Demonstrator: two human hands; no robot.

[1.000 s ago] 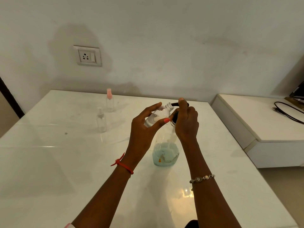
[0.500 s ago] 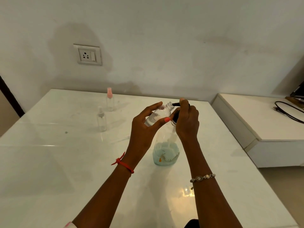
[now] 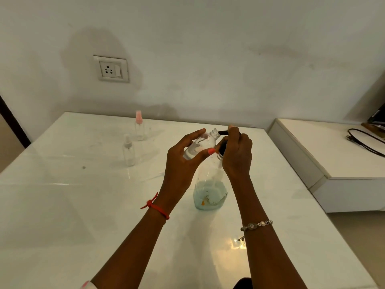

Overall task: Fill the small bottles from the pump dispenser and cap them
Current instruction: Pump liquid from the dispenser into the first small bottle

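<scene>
A clear pump dispenser with a little pale blue liquid at its bottom stands on the white table. My right hand is closed over its black pump head, whose nozzle sticks out to the left. My left hand holds a small clear uncapped bottle tilted, its open mouth right at the nozzle tip. Two more small bottles stand at the back left: one with a pink spray cap, one with a clear spray cap.
A wall socket sits above the table's far edge. To the right stands a lower white unit with a black cable on it. A gap separates the table from that unit.
Hardly anything differs: both hands keep their grip, and the small bottle's mouth stays at the nozzle. The view has shifted very slightly.
</scene>
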